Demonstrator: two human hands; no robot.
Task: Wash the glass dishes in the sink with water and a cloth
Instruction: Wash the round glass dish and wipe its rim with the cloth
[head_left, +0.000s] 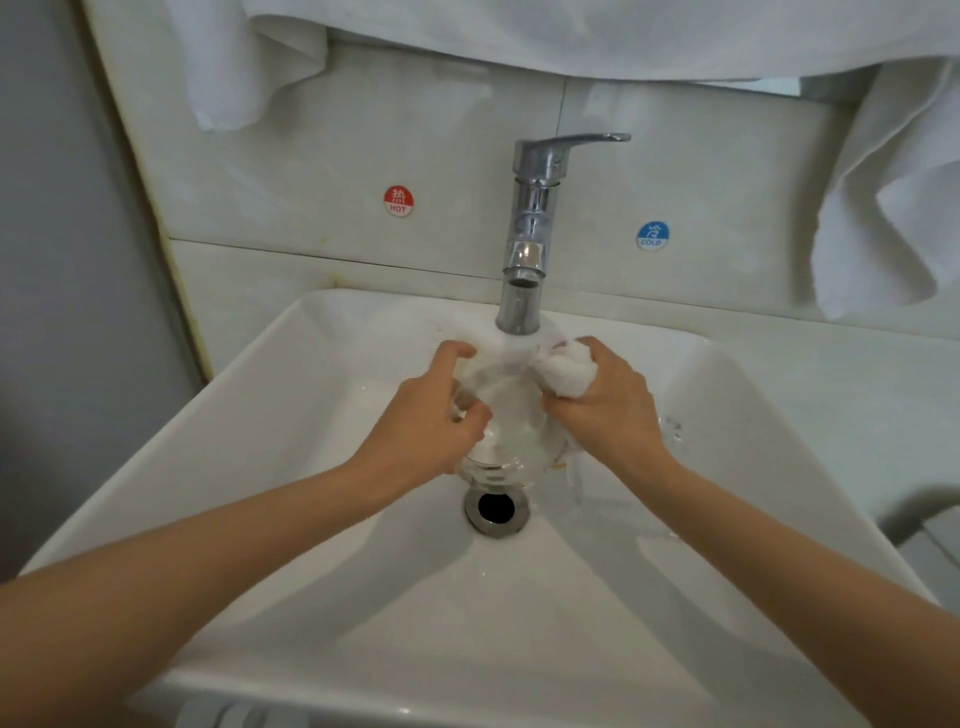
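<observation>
A clear glass dish is held over the white sink, just under the chrome tap's spout and above the drain. My left hand grips the dish by its left rim. My right hand is closed on a bunched white cloth, which is pressed against the dish's right side. Part of the cloth hangs down under that hand. Whether water runs from the spout is too faint to tell.
The tap lever points right. Red HOT and blue COLD stickers sit on the tiled wall. White towels hang at top left and at the right. Water drops lie on the sink's right slope.
</observation>
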